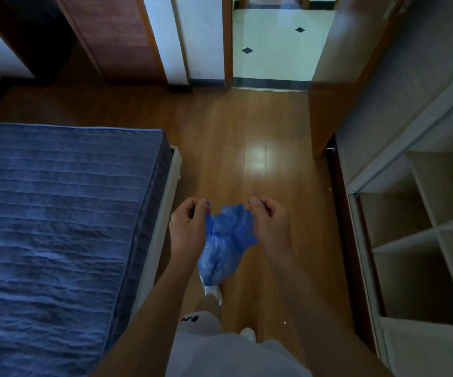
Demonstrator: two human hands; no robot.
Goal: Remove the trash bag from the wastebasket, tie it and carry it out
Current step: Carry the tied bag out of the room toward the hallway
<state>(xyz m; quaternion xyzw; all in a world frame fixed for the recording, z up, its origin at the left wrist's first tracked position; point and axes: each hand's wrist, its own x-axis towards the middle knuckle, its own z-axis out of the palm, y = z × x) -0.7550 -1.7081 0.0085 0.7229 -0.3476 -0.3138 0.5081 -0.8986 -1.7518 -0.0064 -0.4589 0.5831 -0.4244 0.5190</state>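
Head view, bedroom aisle. Blue bag (224, 243) hangs in mid-air between both hands, over the wood floor (247, 126), clear of bed (56, 213) at left and shelf unit (423, 227) at right; no wastebasket in view, so bag is already out. Left hand (188, 224): fingers curled shut, pinching one tail of the bag's mouth. Right hand (267, 221): same, pinching the other tail. Tails are drawn apart and upward w/ a bunched twist of film between them, approx. at the neck; judged to be a knot being pulled snug, the opposed pull serving to cinch the neck so contents stay in. Whether the knot is complete cannot be told. The load sags below the neck, its weight keeping the film taut, which helps the tie bite. Hands are held out in front of the body, prob. so the bag swings free of the legs. Open doorway (271, 47) to a tiled room lies straight ahead; likely the exit route for the carry-out step, not yet done.
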